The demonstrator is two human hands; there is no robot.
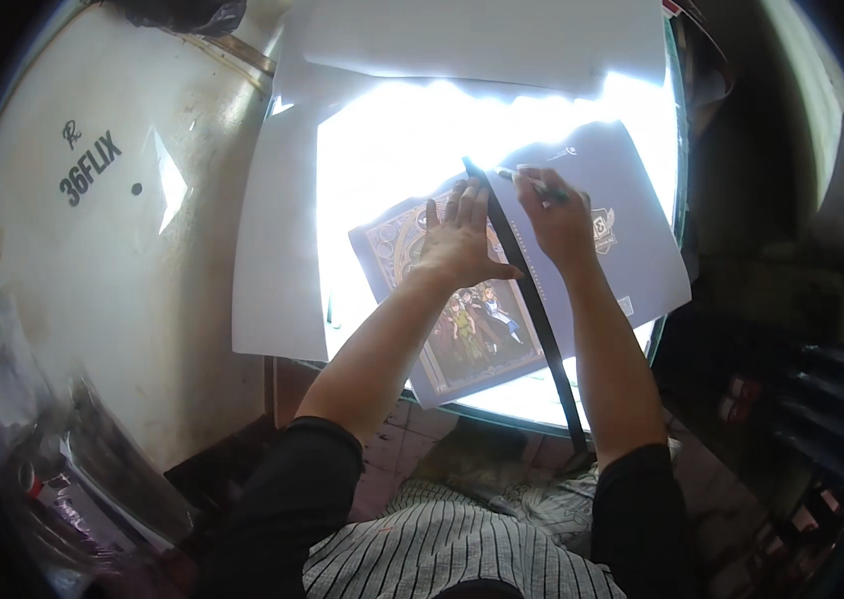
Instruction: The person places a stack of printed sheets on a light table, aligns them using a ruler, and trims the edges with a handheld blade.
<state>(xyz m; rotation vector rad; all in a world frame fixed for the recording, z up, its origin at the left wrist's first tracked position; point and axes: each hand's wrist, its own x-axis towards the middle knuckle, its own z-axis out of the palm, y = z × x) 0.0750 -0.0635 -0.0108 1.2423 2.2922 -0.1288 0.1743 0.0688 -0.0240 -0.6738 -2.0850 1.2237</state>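
Note:
A large purple-grey printed sheet (631,185) lies slanted on a brightly lit light table (372,135). Its left part carries a framed picture of several cartoon figures; an emblem shows on the right part. A long dark straightedge (544,334) runs across the sheet from top to bottom, its lower end past the table's front edge. My left hand (459,245) lies flat with fingers spread, pressing on the straightedge and the sheet beside it. Just right of the straightedge, near its upper end, my right hand (557,215) grips a slim pen-like tool (507,174); its exact kind is unclear.
White sheets (472,40) cover the back of the light table, and another white sheet (277,240) hangs over its left side. A pale board (172,309) stands at the left, with plastic-wrapped items (82,479) below it. Dark shelving (791,399) is at the right.

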